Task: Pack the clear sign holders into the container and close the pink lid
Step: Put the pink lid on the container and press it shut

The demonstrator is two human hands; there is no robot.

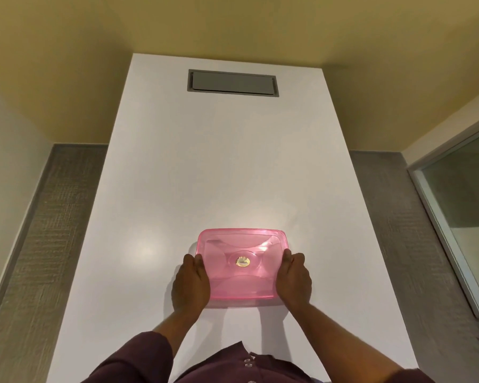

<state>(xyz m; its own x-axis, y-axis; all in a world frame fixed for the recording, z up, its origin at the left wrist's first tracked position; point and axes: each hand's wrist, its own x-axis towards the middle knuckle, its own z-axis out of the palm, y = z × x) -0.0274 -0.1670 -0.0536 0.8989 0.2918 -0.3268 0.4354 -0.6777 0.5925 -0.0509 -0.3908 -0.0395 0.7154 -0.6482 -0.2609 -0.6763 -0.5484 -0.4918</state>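
Observation:
A translucent pink lid (242, 246) with a small gold sticker at its middle lies flat on top of the container, which sits on the white table (205, 175) near me. My left hand (190, 286) presses against the container's left side. Against its right side rests my right hand (294, 277), thumb on the lid's edge. The container body under the lid is mostly hidden. I cannot make out any clear sign holders through the pink plastic.
A grey rectangular hatch (233, 83) is set into the far end of the table. Grey carpet runs along both long sides. A glass partition with a metal frame (459, 217) stands to the right.

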